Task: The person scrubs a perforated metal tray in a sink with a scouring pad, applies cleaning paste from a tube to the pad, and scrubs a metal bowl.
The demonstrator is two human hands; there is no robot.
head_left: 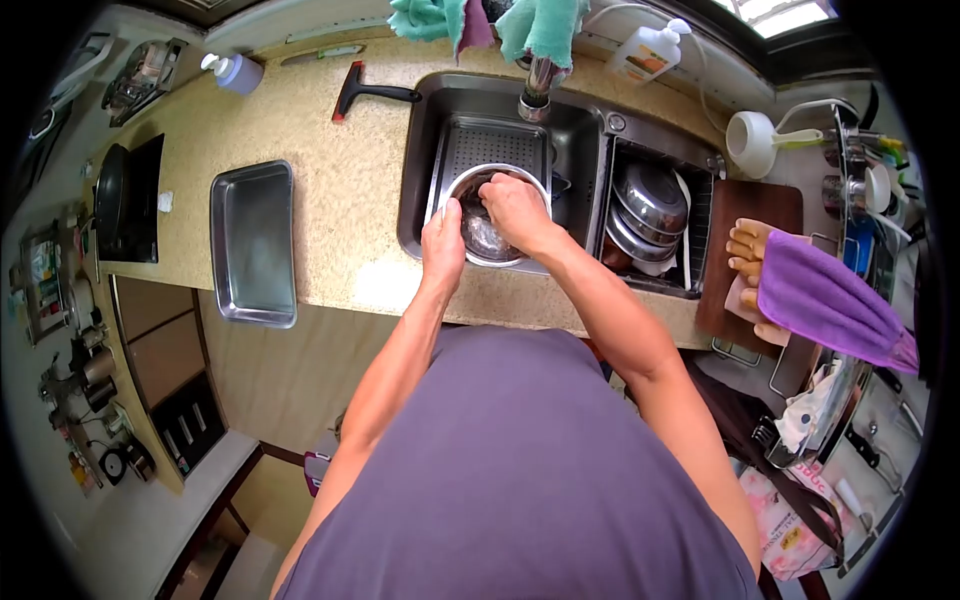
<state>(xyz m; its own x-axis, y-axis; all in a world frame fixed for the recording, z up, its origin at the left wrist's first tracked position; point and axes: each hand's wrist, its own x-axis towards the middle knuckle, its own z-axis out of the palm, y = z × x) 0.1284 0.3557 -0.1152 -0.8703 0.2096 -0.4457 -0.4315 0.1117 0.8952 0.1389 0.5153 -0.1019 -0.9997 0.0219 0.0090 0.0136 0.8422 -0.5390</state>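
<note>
A round metal bowl [487,250] is held over the perforated tray [490,140] in the left basin of the sink [413,150]. My left hand [443,240] grips the bowl's left rim, with the thumb along the edge. Over the bowl's right side reaches my right hand [513,212], its fingers curled down inside; whatever they hold is hidden. The faucet [537,95] stands just behind the bowl.
Stacked metal bowls [650,203] fill the right basin. A rectangular metal tray [253,245] lies on the counter at left. Behind are a squeegee [375,92] and a pump bottle [236,74]. At right are a wooden board [745,250] and purple cloth [825,300].
</note>
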